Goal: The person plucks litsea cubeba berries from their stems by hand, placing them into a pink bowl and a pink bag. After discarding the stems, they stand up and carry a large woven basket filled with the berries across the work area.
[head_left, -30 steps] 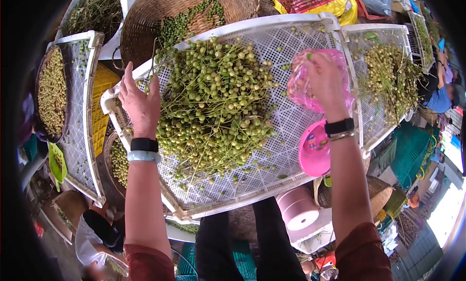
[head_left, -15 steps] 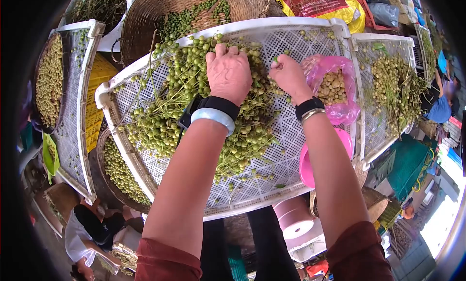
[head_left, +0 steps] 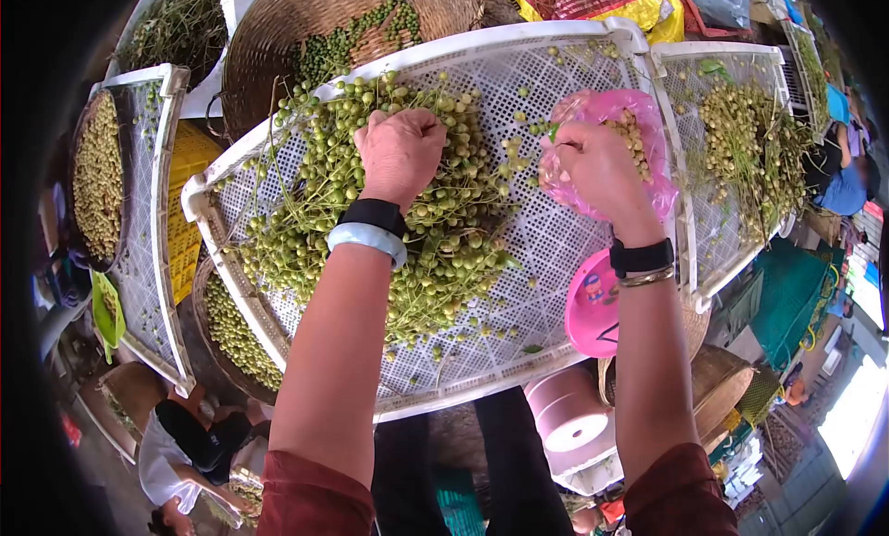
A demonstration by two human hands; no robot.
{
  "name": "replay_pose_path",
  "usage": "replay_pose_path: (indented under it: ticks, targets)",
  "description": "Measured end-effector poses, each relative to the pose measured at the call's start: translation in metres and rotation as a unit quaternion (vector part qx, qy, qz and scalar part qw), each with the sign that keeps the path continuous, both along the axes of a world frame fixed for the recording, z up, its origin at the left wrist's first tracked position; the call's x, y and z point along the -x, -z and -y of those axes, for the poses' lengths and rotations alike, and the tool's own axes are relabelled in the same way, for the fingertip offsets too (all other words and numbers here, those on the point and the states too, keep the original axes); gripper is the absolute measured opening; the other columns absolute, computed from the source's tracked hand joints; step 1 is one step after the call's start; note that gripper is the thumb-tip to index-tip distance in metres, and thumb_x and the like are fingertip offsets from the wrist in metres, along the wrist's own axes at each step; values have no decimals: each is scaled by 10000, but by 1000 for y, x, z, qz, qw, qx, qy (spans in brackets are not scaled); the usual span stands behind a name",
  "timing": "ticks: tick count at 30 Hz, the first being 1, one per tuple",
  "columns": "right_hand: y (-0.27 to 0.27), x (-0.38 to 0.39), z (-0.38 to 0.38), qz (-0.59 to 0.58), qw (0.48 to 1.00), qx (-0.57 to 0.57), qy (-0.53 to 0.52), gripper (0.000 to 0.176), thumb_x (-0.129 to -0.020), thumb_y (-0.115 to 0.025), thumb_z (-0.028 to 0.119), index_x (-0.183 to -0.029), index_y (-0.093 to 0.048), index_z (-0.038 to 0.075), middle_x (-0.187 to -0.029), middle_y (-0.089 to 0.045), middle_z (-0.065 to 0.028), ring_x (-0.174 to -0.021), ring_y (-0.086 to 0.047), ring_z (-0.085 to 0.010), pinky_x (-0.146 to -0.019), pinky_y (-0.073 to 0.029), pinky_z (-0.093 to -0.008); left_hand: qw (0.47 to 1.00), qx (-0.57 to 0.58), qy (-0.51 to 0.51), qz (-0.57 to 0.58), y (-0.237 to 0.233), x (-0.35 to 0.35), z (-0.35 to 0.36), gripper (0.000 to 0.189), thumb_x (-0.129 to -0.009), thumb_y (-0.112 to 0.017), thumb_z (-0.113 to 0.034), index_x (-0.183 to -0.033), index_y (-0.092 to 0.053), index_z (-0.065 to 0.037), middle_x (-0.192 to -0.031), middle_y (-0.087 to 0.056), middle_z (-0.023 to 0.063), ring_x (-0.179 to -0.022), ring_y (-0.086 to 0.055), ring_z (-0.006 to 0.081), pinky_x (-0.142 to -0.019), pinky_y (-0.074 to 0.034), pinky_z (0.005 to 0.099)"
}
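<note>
A heap of round green berries on thin stems lies across a white perforated plastic tray. My left hand is on the upper part of the heap, its fingers curled closed; whatever they grip is hidden beneath the hand. My right hand is pinched closed above the left edge of a pink plastic bag. A small green bit of plant shows at its fingertips. Pale round berries fill the bag, partly covered by this hand. Below it, a pink plastic bowl rests tilted at the tray's right side.
A wicker basket with green berries stands beyond the tray. Side trays hold a basket of pale berries at left and stemmed bunches at right. A yellow sack lies at the back. Another person sits lower left.
My left hand has moved left and slightly down over the heap. My right hand has gone right and down, from the heap's edge to over the pink bag. The bowl's inside shows more.
</note>
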State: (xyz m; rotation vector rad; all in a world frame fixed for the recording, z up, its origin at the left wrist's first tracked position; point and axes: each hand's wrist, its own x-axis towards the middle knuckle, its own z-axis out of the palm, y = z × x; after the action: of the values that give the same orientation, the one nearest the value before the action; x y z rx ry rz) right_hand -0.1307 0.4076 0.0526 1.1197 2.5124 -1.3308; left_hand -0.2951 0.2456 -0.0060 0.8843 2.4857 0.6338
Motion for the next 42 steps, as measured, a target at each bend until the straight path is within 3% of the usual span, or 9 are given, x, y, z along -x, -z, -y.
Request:
replay_pose_path:
  ticks: [8, 18, 21, 26, 28, 31, 35, 38, 42]
  targets:
    - [15, -2, 5, -154, 878, 403, 206, 194, -898, -603, 176, -924, -605, -16, -704, -574, -14, -560, -534, -67, -526, -472, -213, 952, -123, -87, 265, -21, 2, 13, 111, -833, -638, -124, -819, -670, -18, -640, -571, -34, -618, -460, 53, -684, -399, 218]
    - [57, 46, 75, -86, 952, 270, 117, 202, -827, -681, 166, -939, -617, 10, -746, -626, -28, -605, -545, -80, -520, -458, -229, 965, -146, -37, 217, -33, -6, 34, 61, -806, -652, -101, -802, -664, -41, -671, -598, 10, -666, -494, 112, -663, -393, 254]
    - [54, 37, 63, -58, 933, 279, 219, 203, -838, -658, 176, -946, -619, 8, -734, -629, -30, -677, -579, -77, -594, -477, -260, 988, -135, 77, -1, -32, -14, 39, 27, -778, -658, -86, -781, -657, -60, -682, -605, 26, -708, -497, 181, -730, -393, 295]
    - [99, 41, 13, -45, 983, -151, 94, 134, -780, -614, 64, -904, -606, 14, -867, -624, -234, -841, -599, -405, -773, -481, -431, 984, -87, 137, -74, -32, -29, 41, 44, -765, -657, -85, -805, -652, -101, -773, -611, 14, -838, -505, 237, -806, -406, 367]
    - [109, 43, 2, 17, 984, -172, 36, 135, -767, -630, 75, -885, -595, 19, -868, -626, -224, -863, -597, -394, -795, -473, -439, 985, -99, 131, -45, -39, -27, 47, 233, -765, -653, -86, -997, -639, -104, -983, -602, 67, -951, -514, 257, -853, -427, 386]
    - [107, 44, -1, 44, 990, -128, 31, 129, -762, -625, 67, -875, -587, 17, -861, -619, -239, -861, -582, -420, -793, -466, -453, 970, -142, 45, -189, -51, 5, 61, 371, -764, -652, -78, -1130, -589, -84, -1113, -550, 127, -1011, -511, 274, -892, -429, 385]
    - [75, 47, 8, -11, 979, 111, 173, 156, -787, -633, 93, -890, -574, -8, -768, -614, -105, -653, -608, -197, -608, -493, -315, 945, 6, -152, -291, -25, 90, 96, 507, -786, -671, -239, -1221, -525, -24, -1245, -485, 259, -1180, -441, 366, -973, -386, 438]
    - [32, 29, 19, -140, 915, 278, 256, 189, -813, -609, 76, -972, -547, -6, -732, -567, -31, -631, -573, -103, -566, -469, -225, 962, 203, -179, -17, -24, 105, 92, 582, -795, -672, -314, -1267, -488, -26, -1215, -544, 243, -1166, -490, 372, -963, -402, 433]
    - [-14, -13, 16, -193, 899, 228, 319, 183, -822, -590, 53, -987, -534, -1, -739, -572, -33, -644, -574, -104, -597, -473, -226, 979, 124, -152, 47, 0, 102, 106, 483, -805, -671, -333, -1214, -565, -99, -987, -661, 161, -910, -640, 294, -811, -481, 397]
